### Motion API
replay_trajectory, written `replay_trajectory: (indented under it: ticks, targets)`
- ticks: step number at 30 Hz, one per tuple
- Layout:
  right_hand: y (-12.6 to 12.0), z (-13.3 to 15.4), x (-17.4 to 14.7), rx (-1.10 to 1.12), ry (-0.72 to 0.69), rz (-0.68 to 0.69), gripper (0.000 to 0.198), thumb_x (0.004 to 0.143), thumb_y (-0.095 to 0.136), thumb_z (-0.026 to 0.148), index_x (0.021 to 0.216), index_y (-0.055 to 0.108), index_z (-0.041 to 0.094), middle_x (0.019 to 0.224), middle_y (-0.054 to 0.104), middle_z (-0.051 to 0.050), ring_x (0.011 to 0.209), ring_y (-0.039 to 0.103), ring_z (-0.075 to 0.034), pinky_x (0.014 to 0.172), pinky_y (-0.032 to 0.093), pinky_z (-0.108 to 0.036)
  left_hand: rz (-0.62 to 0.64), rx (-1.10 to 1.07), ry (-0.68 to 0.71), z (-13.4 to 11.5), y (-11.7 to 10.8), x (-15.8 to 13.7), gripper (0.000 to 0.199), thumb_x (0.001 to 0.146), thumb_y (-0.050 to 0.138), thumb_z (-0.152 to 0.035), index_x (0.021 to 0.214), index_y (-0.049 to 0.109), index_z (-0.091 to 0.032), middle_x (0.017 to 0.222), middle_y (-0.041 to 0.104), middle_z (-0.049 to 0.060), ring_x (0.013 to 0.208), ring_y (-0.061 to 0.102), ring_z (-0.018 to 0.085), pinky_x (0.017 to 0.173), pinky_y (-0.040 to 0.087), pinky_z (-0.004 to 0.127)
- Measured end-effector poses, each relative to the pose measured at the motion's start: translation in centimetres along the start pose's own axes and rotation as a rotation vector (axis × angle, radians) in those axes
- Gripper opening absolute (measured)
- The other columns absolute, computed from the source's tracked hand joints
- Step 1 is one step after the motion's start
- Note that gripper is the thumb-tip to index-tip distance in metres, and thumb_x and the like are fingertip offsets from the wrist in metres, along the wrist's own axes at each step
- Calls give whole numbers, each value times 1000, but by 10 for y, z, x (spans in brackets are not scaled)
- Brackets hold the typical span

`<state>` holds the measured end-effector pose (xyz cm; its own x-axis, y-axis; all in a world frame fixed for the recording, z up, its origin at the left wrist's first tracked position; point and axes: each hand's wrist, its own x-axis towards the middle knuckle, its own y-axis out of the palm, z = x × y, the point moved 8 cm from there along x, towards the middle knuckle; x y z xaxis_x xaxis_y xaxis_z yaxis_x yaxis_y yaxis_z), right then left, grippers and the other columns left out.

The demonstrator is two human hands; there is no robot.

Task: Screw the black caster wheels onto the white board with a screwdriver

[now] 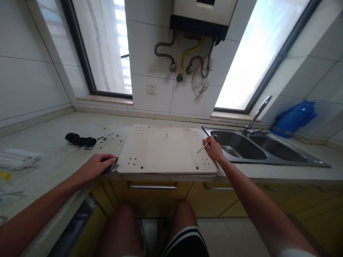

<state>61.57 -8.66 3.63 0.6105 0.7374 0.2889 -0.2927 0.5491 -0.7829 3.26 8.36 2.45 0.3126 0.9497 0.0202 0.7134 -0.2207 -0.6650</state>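
Observation:
A pale board (160, 150) with rounded corners lies flat on the counter, with groups of small holes near its corners and a short dark mark near its far side. My left hand (98, 166) is closed at the board's near left corner, around a dark caster with a metal plate (114, 166); most of it is hidden by the fingers. Over the board's right edge, my right hand (213, 148) grips a screwdriver (204, 146) with a yellow and black handle, its shaft pointing down-left over the board. Several black casters (80, 140) sit left of the board.
Small dark bits (107, 137), perhaps screws, are scattered beside the casters. A double steel sink (241, 146) with a faucet (253, 121) adjoins the board's right side. A blue bundle (294, 117) stands behind it. White items (18, 157) lie far left. Drawers (152, 200) are below.

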Motion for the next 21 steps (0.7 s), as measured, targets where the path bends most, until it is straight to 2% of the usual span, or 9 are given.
replay_trajectory:
  ticks: [3, 6, 9, 12, 14, 16, 19, 21]
  targets:
    - [-4, -12, -8, 73, -36, -19, 40, 107, 71, 47, 133, 70, 17, 128, 74, -9, 108, 74, -22, 95, 66, -44, -80, -21, 11, -9, -13, 20, 52, 63, 74, -72, 87, 89, -28, 102, 87, 10, 110, 78, 40, 98, 61, 43]
    - [-7, -25, -16, 136, -54, -65, 37, 107, 71, 47, 129, 71, 17, 123, 75, -8, 105, 74, -21, 92, 66, -42, -230, -204, 35, -23, -23, 47, 63, 63, 83, -74, 102, 89, -25, 112, 86, 10, 111, 77, 37, 99, 61, 43]
    - [-7, -32, -21, 179, -67, -109, 36, 108, 68, 50, 124, 72, 17, 117, 75, -7, 99, 74, -19, 90, 65, -40, -265, -503, 41, -33, -15, 85, 75, 56, 95, -73, 107, 86, -19, 111, 85, 13, 105, 77, 31, 94, 63, 39]
    - [-7, -35, -20, 201, -68, -142, 40, 110, 63, 55, 120, 72, 17, 107, 74, -5, 91, 71, -17, 86, 64, -37, -264, -617, 57, -42, -3, 128, 81, 50, 98, -74, 105, 83, -16, 105, 84, 13, 98, 78, 27, 87, 63, 36]
    - [-8, -37, -18, 205, -56, -162, 47, 111, 57, 61, 120, 72, 18, 100, 73, -4, 84, 69, -16, 83, 61, -37, -273, -620, 57, -48, 0, 152, 77, 49, 99, -71, 101, 83, -16, 102, 84, 12, 97, 78, 28, 87, 64, 38]
    - [-8, -39, -15, 204, -43, -173, 54, 111, 49, 66, 122, 71, 18, 96, 72, -3, 81, 67, -16, 80, 59, -36, -278, -576, 78, -54, 2, 168, 71, 48, 102, -63, 99, 85, -17, 102, 84, 11, 102, 77, 31, 94, 63, 41]
    - [-7, -41, -12, 189, -24, -169, 57, 110, 43, 68, 125, 71, 21, 95, 72, -5, 82, 67, -19, 76, 53, -35, -241, -405, 233, -73, 4, 177, 66, 52, 101, -59, 104, 86, -21, 113, 85, 10, 110, 76, 33, 105, 61, 45]
    - [-7, -41, -11, 172, -12, -164, 56, 109, 41, 68, 124, 72, 23, 94, 73, -7, 84, 67, -22, 76, 51, -37, -166, -277, 356, -84, 11, 178, 65, 57, 97, -62, 108, 86, -23, 117, 84, 10, 109, 76, 32, 106, 61, 45]
